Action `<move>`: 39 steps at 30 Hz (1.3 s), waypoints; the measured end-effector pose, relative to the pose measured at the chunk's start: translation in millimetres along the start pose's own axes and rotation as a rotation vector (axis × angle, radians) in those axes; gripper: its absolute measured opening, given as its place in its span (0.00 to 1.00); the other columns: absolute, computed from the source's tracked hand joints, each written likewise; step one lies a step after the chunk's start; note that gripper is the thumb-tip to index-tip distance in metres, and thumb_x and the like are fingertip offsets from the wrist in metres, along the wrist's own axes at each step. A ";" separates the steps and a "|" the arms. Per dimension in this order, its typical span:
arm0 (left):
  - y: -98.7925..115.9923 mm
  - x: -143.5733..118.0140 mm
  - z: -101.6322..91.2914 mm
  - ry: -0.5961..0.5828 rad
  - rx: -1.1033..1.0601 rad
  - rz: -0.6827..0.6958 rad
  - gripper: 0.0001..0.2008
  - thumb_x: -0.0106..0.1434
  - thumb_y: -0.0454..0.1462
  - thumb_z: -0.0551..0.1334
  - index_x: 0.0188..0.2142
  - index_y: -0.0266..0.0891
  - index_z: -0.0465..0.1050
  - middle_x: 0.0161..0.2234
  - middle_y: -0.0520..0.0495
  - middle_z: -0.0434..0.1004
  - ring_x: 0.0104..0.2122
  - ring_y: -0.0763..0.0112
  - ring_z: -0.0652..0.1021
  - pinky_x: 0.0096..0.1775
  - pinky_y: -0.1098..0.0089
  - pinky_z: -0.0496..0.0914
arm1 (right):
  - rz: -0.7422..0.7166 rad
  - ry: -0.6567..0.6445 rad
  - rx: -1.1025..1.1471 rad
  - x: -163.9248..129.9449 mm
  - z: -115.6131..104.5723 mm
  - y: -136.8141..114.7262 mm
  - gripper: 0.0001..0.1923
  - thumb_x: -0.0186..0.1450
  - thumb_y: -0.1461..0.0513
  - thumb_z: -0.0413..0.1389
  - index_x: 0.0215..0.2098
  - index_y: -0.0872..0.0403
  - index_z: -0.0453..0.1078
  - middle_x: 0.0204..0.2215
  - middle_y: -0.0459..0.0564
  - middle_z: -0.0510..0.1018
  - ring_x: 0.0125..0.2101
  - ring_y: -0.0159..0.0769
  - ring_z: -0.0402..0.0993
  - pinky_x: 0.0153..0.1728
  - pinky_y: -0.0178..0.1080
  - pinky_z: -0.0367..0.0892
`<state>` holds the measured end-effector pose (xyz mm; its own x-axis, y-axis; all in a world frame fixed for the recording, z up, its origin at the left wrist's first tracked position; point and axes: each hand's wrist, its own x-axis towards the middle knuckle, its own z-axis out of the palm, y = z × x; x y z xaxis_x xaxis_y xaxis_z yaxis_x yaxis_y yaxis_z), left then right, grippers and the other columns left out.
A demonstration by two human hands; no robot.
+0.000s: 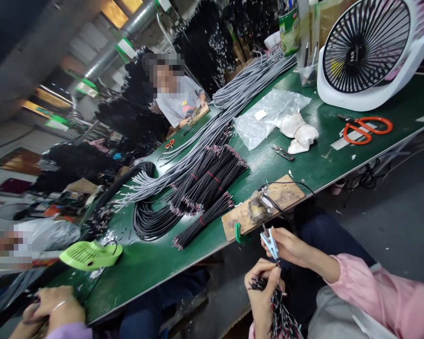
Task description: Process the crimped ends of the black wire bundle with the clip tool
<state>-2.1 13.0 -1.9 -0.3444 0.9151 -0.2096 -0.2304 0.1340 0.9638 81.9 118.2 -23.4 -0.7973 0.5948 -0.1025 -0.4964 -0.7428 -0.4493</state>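
My left hand [263, 294] is low in the view, just off the table's near edge, closed round a bundle of thin black wires [282, 320] with red and white stripped ends. My right hand [291, 247], in a pink sleeve, sits right above it and grips small blue-and-white snips [270, 243]. The snips' tips point down at the wire ends by my left fingers. A wooden board with a metal fixture [265, 205] lies on the green table [293, 165] just beyond my hands.
Bundles of black wires [205, 188] and long grey cables [212, 132] cover the table's middle. Orange scissors [365, 129], a white fan [369, 52], a plastic bag [268, 115] and black nippers [282, 152] lie further along. A co-worker's hands [53, 306] work at lower left; another person [178, 101] sits opposite.
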 end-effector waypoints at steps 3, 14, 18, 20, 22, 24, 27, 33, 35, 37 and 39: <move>2.2 1.0 -0.6 0.014 0.041 -0.010 0.06 0.55 0.36 0.65 0.25 0.36 0.73 0.21 0.55 0.64 0.14 0.80 0.68 0.18 0.76 0.62 | -0.027 0.052 -0.033 1.1 1.3 -0.1 0.21 0.57 0.48 0.59 0.23 0.59 0.67 0.20 0.43 0.65 0.20 0.25 0.58 0.22 0.30 0.54; -2.3 3.4 4.6 0.042 0.037 -0.086 0.10 0.55 0.40 0.65 0.23 0.35 0.71 0.13 0.57 0.60 0.11 0.80 0.64 0.16 0.76 0.61 | -0.068 0.106 -0.136 1.5 2.4 -2.1 0.20 0.56 0.48 0.59 0.23 0.58 0.67 0.19 0.43 0.64 0.20 0.26 0.57 0.20 0.30 0.54; 1.9 2.7 5.5 0.105 0.142 -0.031 0.10 0.53 0.40 0.66 0.22 0.35 0.72 0.17 0.55 0.64 0.13 0.79 0.66 0.17 0.76 0.62 | -0.066 0.092 -0.135 0.5 4.1 -3.9 0.21 0.57 0.48 0.59 0.23 0.58 0.66 0.19 0.42 0.64 0.20 0.26 0.57 0.21 0.30 0.54; 7.4 1.9 7.0 0.104 0.204 0.011 0.09 0.53 0.38 0.66 0.22 0.35 0.73 0.19 0.54 0.65 0.15 0.78 0.67 0.18 0.75 0.63 | -0.066 0.093 -0.128 0.1 5.2 -4.8 0.21 0.57 0.48 0.59 0.23 0.58 0.66 0.19 0.42 0.64 0.20 0.26 0.57 0.21 0.30 0.54; 13.0 0.8 8.7 0.091 0.247 0.041 0.07 0.54 0.37 0.65 0.23 0.35 0.73 0.19 0.54 0.65 0.15 0.78 0.68 0.19 0.75 0.64 | -0.068 0.097 -0.120 0.0 5.8 -5.3 0.21 0.56 0.48 0.60 0.23 0.59 0.66 0.19 0.42 0.64 0.20 0.25 0.57 0.21 0.30 0.54; 17.2 -0.1 10.2 0.089 0.285 0.060 0.06 0.54 0.36 0.65 0.24 0.36 0.73 0.20 0.53 0.66 0.16 0.77 0.68 0.20 0.74 0.64 | -0.065 0.099 -0.120 -0.1 6.1 -5.4 0.21 0.55 0.48 0.60 0.23 0.59 0.66 0.19 0.42 0.64 0.20 0.25 0.57 0.22 0.30 0.54; 20.1 -0.9 11.8 0.094 0.320 0.080 0.05 0.54 0.36 0.65 0.24 0.37 0.74 0.20 0.53 0.66 0.17 0.77 0.69 0.21 0.74 0.63 | -0.059 0.103 -0.124 -0.5 6.1 -5.6 0.22 0.55 0.48 0.60 0.23 0.59 0.66 0.18 0.42 0.64 0.20 0.25 0.57 0.22 0.30 0.53; 19.9 -1.3 12.6 0.109 0.392 0.122 0.06 0.55 0.35 0.65 0.23 0.36 0.73 0.20 0.53 0.67 0.18 0.77 0.69 0.22 0.74 0.62 | -0.061 0.105 -0.103 -0.4 5.0 -4.9 0.21 0.56 0.49 0.60 0.23 0.60 0.67 0.19 0.42 0.65 0.20 0.25 0.58 0.22 0.30 0.53; 19.3 -1.1 11.9 0.102 0.383 0.124 0.06 0.55 0.35 0.65 0.24 0.36 0.73 0.20 0.53 0.67 0.18 0.77 0.69 0.22 0.74 0.62 | -0.045 0.115 -0.078 -0.3 4.2 -3.7 0.21 0.55 0.49 0.60 0.24 0.60 0.68 0.19 0.43 0.67 0.20 0.25 0.60 0.22 0.30 0.54; 18.5 -0.8 11.2 0.095 0.367 0.119 0.05 0.55 0.35 0.65 0.24 0.36 0.73 0.20 0.54 0.67 0.18 0.77 0.69 0.22 0.74 0.63 | -0.018 0.116 -0.042 -0.7 3.1 -2.2 0.21 0.55 0.48 0.60 0.24 0.60 0.68 0.19 0.44 0.68 0.21 0.26 0.61 0.24 0.31 0.56; 17.2 -0.2 10.7 0.089 0.343 0.109 0.05 0.55 0.35 0.65 0.24 0.36 0.73 0.20 0.54 0.66 0.17 0.77 0.69 0.21 0.75 0.63 | 0.005 0.106 -0.002 -1.9 1.0 -0.2 0.22 0.57 0.48 0.58 0.24 0.60 0.68 0.20 0.45 0.69 0.21 0.27 0.62 0.24 0.32 0.57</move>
<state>3.8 19.2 16.6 -0.4317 0.8963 -0.1013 0.1253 0.1707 0.9773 83.2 116.9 -22.2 -0.7591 0.6202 -0.1980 -0.4917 -0.7455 -0.4499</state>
